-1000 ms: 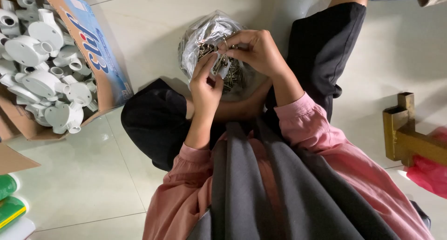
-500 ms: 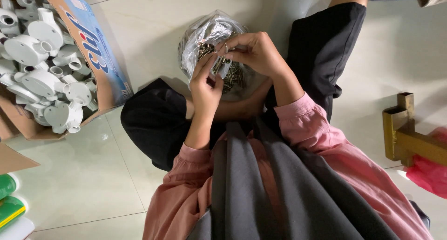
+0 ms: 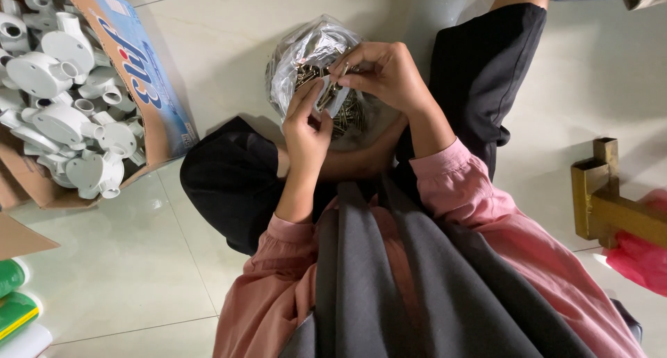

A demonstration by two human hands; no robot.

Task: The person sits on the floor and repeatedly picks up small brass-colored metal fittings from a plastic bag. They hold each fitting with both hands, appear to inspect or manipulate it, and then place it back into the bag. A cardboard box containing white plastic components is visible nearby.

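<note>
Hands are meeting over a crinkled clear plastic bag (image 3: pixel 306 56) of small metal screws (image 3: pixel 347 115), resting on the tiled floor (image 3: pixel 229 45) between the knees. Right hand (image 3: pixel 385 73) is pinching a screw; left hand (image 3: pixel 306 125) is gripping a small white piece (image 3: pixel 332 100). Judgement: firm fingertip pinching is preventing drops. Smooth white plastic conduit boxes (image 3: pixel 59 104) are filling a cardboard carton (image 3: pixel 149 87)

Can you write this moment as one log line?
left hand: on small white piece | right hand: pinching screw | clear bag of screws: on floor, under hands
</note>
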